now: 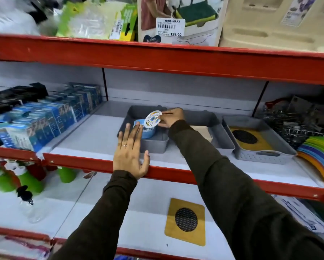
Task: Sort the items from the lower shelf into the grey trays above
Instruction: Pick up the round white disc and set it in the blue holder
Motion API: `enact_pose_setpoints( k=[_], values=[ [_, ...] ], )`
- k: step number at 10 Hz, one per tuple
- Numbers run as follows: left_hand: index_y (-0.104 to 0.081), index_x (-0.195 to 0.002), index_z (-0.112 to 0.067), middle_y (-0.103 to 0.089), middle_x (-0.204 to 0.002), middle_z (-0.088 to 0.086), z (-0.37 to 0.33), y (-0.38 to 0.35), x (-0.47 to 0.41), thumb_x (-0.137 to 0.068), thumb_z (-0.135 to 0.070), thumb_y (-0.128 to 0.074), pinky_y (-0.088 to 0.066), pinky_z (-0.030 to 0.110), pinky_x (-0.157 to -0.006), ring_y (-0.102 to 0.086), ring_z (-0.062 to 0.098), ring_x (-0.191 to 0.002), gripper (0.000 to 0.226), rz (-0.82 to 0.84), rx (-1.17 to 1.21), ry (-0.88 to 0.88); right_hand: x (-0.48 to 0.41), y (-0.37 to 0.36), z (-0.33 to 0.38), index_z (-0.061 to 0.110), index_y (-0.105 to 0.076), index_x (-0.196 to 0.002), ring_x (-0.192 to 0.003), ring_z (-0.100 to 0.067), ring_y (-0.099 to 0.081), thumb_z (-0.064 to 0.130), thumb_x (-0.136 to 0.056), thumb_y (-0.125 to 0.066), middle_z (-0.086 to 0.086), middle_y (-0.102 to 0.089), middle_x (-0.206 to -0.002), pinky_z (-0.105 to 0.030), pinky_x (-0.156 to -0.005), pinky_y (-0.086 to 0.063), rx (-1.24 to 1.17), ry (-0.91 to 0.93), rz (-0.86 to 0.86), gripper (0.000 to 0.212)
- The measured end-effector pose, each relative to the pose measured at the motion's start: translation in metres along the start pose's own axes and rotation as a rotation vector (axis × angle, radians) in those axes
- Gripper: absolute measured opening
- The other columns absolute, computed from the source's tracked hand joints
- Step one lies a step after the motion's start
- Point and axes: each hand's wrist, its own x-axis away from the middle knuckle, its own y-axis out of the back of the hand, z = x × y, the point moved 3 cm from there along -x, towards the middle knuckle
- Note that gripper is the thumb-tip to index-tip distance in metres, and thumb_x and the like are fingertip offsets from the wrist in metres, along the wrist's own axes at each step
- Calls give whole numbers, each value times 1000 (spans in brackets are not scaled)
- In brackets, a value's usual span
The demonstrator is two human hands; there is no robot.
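The right hand's fingers [165, 120] pinched a round patterned disc [153, 118] over the left grey tray [128, 117], above a blue cup [146, 131]; the left hand [130, 152] lay flat, fingers spread, grasping nothing, at the red shelf edge [168, 170]

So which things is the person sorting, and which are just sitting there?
Sorting: round patterned white disc in right hand; left grey plastic tray; yellow square mesh pad below.

Just there: blue boxes; green bottles; rainbow plastic sheets.

Price tag [170, 27]: "NINE MART", "129.00"
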Motion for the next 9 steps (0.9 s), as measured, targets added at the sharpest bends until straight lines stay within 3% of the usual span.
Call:
enact_pose_setpoints(
  k=[1,2,3,4,5,6,7,8,9],
  values=[
    [-30,-153,-5,-26,-162,13,1,-1,0,-81,-43,-42,-19,50,-124,-16,32,-153,82,14,-23,12,-23,-11,-7,-5,-63,-119,-108,-33,-67,2,-85,-60,-22,-66,-122,-42,-91,-57,297,7,19,35],
    [-31,-153,-6,-27,-162,13,1,-1,0,-82,-44,-40,-21,50,-123,-18,32,-152,81,22,-29,13,-32,-12,-16,-2,-60,-123,-111,-31,-66,7,-87,-55,-21,-65,-124,-41,-92,-57,413,-1,12,38],
    [-30,-153,-7,-25,-162,12,2,-3,0,-82,-45,-40,-17,48,-124,-16,32,-152,81,32,-32,16,-19,-12,-10,-6,-56,-126,-114,-33,-64,3,-91,-50,-24,-62,-126,-39,-92,-57,289,-21,31,37],
    [-27,-154,-9,-23,-163,12,2,-4,0,-83,-45,-41,-10,46,-125,-13,31,-153,81,49,-33,16,3,-1,-7,-2,-63,-100,-108,-40,-66,-1,-93,-48,-22,-66,-101,-34,-78,-59,148,-38,9,16],
    [-30,-154,-10,-27,-162,11,1,-2,2,-82,-44,-41,-9,47,-126,-14,30,-153,80,59,-13,6,34,19,-11,6,-62,-104,-76,-31,-71,8,-97,-47,-15,-65,-95,-28,-56,-58,67,60,-10,16],
    [-35,-152,-10,-34,-159,12,-2,3,5,-85,-41,-40,-12,50,-125,-18,29,-152,74,37,26,-16,77,49,-25,19,-66,-101,-58,-16,-60,18,-97,-51,-4,-66,-81,-26,-47,-54,41,214,-76,15],
    [-44,-147,-12,-44,-152,12,-7,12,15,-89,-33,-42,-14,48,-124,-31,28,-147,61,-92,61,-71,127,79,-47,24,-66,-94,-56,-5,-54,28,-95,-54,12,-61,-67,-17,-46,-47,147,430,-110,14],
    [-54,-130,-24,-54,-137,1,-23,15,53,-88,-28,-48,-29,42,-107,-49,21,-124,42,-282,112,-126,172,102,-85,25,-67,-90,-56,-9,-52,40,-94,-53,8,-59,-65,-22,-50,-43,253,605,-148,21],
    [-55,-114,-28,-54,-122,-5,-55,-3,116,-86,-29,-49,-31,38,-86,-53,18,-103,28,-217,166,-235,201,120,-145,27,-66,-85,-57,-10,-52,44,-97,-49,12,-56,-64,-25,-53,-42,315,545,-107,27]
  ],
)
